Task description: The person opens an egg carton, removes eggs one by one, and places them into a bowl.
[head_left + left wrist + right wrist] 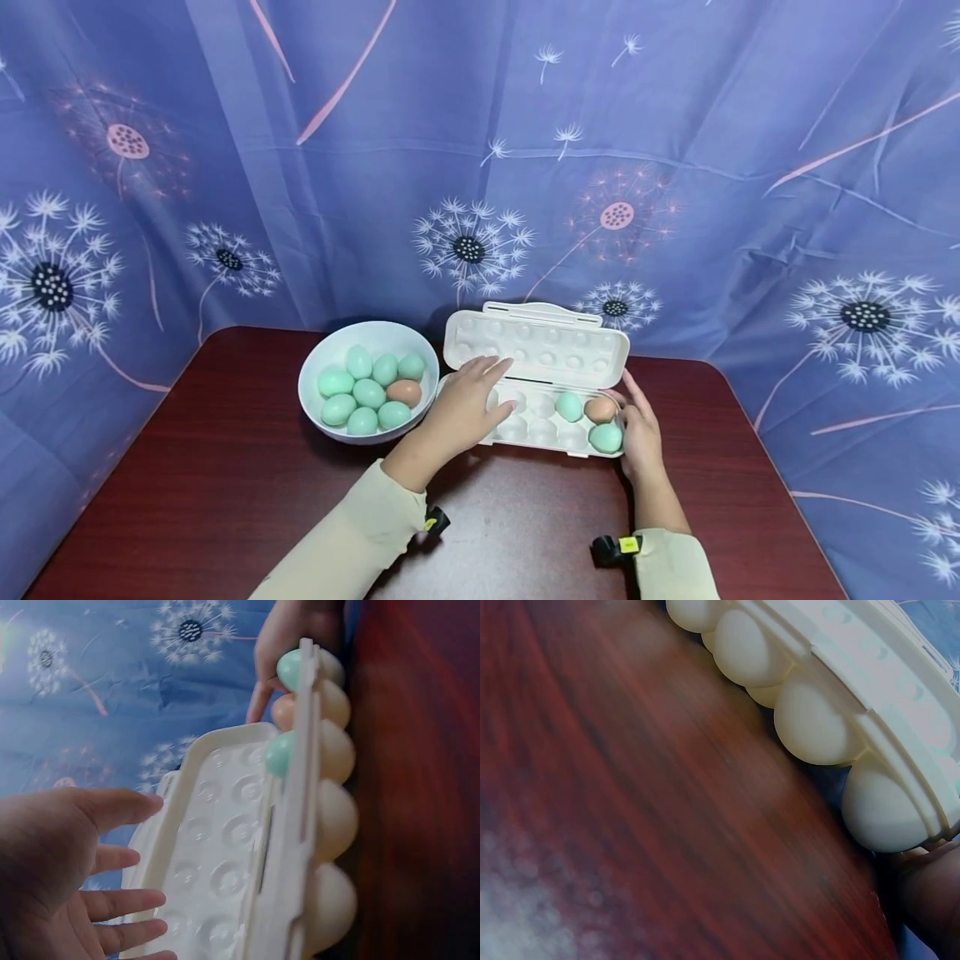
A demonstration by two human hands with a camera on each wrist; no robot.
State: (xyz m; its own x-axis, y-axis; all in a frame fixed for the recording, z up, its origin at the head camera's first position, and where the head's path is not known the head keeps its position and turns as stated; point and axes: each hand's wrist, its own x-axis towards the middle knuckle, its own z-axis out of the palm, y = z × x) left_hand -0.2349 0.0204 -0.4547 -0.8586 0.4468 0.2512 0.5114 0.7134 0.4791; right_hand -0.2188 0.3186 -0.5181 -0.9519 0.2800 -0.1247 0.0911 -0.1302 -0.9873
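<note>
A white plastic egg carton [517,429] lies on the table with its lid [536,346] raised at the back. At its right end sit two pale green eggs [605,437] and one brown egg [600,409]. My left hand [467,408] is over the carton's left part, fingers spread and straight, holding nothing; the left wrist view also shows the open left hand [82,877] beside the lid. My right hand [640,429] grips the carton's right end, one finger extended up beside the lid. Only part of the right hand [934,892] shows at the carton's end in the right wrist view.
Left of the carton stands a white bowl [311,400] holding several pale green eggs [368,393] and one brown egg [405,392]. The dark red wooden table [525,517] backs onto a blue curtain [360,208] with dandelion prints.
</note>
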